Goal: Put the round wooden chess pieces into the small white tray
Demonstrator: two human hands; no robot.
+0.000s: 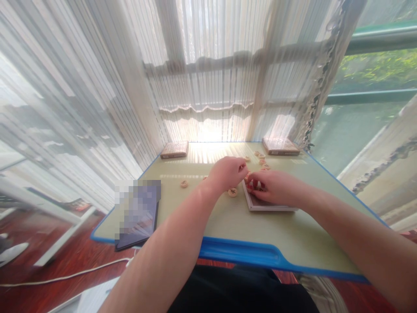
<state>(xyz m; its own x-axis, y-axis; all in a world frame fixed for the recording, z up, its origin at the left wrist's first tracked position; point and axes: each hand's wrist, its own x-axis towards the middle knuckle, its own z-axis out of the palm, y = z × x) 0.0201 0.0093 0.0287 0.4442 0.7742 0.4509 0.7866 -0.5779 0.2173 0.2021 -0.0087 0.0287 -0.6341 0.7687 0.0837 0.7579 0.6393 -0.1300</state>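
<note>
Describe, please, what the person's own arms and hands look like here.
The left arm and right arm show no sleeves within view. The left hand and right hand wear no gloves, and no watch is visible. The fingers are partly hidden, so I cannot rule out rings.

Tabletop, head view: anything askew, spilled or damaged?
No damage visible. Several round pieces lie loose outside the shallow tray. Oddest is the dark flat slab at left: it sits slanted, and its near corner seems to reach over the blue table edge. Pixelation hides part of it.
</note>
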